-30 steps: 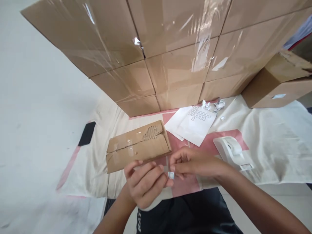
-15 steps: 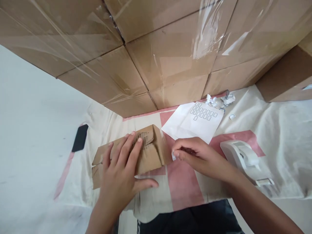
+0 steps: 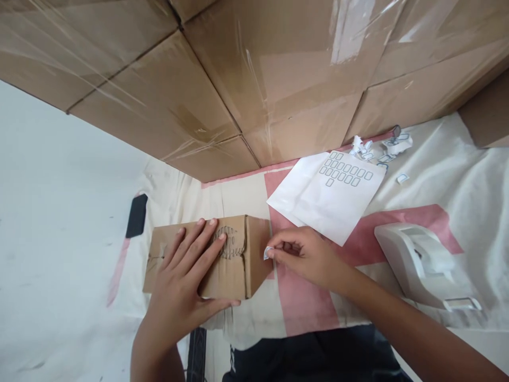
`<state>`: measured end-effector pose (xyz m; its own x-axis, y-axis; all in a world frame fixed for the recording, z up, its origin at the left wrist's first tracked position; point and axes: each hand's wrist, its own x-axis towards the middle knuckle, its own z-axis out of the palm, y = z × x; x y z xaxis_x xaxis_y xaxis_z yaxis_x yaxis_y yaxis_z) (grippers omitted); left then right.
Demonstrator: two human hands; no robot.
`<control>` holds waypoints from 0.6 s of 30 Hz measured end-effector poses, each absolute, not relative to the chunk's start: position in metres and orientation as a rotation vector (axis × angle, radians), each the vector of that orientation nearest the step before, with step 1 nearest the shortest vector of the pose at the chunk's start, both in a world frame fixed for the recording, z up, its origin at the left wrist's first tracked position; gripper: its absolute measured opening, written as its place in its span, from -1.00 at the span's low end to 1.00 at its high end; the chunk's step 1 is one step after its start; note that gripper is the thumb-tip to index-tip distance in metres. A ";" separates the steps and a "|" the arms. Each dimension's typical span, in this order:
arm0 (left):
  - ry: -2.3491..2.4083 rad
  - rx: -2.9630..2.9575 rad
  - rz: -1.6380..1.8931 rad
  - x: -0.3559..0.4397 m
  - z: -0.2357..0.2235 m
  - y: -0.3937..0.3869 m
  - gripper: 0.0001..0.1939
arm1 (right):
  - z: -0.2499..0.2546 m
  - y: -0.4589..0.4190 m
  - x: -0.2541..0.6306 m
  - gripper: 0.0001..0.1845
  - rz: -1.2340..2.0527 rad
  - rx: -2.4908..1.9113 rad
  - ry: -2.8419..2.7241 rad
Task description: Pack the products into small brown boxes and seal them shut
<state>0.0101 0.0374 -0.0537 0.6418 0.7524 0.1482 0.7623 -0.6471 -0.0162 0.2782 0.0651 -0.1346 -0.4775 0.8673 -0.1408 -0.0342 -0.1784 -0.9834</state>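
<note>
A small brown cardboard box (image 3: 238, 265) lies on a white and pink cloth (image 3: 310, 307) before me. My left hand (image 3: 186, 281) rests flat on its top, fingers spread, thumb along its near side. My right hand (image 3: 302, 254) pinches a small white sticker (image 3: 268, 252) with a blue outline and holds it against the box's right end face. A white sticker sheet (image 3: 330, 196) with rows of similar stickers lies just beyond my right hand.
A wall of stacked cardboard boxes (image 3: 246, 79) wrapped in clear film rises right behind the cloth. A white tape dispenser (image 3: 421, 270) sits at the right. Peeled sticker scraps (image 3: 382, 151) lie near the sheet. A black phone (image 3: 136, 215) lies at the cloth's left edge.
My left hand let go of the sticker, moved onto the small box and turned it upright. My right hand carried the sticker left to the box's end face.
</note>
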 end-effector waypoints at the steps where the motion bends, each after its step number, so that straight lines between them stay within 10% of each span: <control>1: -1.287 -2.778 -0.200 0.010 -0.054 0.038 -0.05 | -0.135 0.065 0.277 -0.87 1.721 -1.007 -1.429; 18: -1.311 -2.769 -0.214 0.014 -0.055 0.039 -0.07 | -0.137 0.064 0.265 -0.88 1.657 -1.090 -1.499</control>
<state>0.0136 0.0386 -0.0554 0.6264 0.7638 0.1557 0.7736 -0.6336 -0.0040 0.2646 0.0644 -0.1369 -0.4477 0.8804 -0.1562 0.0674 -0.1409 -0.9877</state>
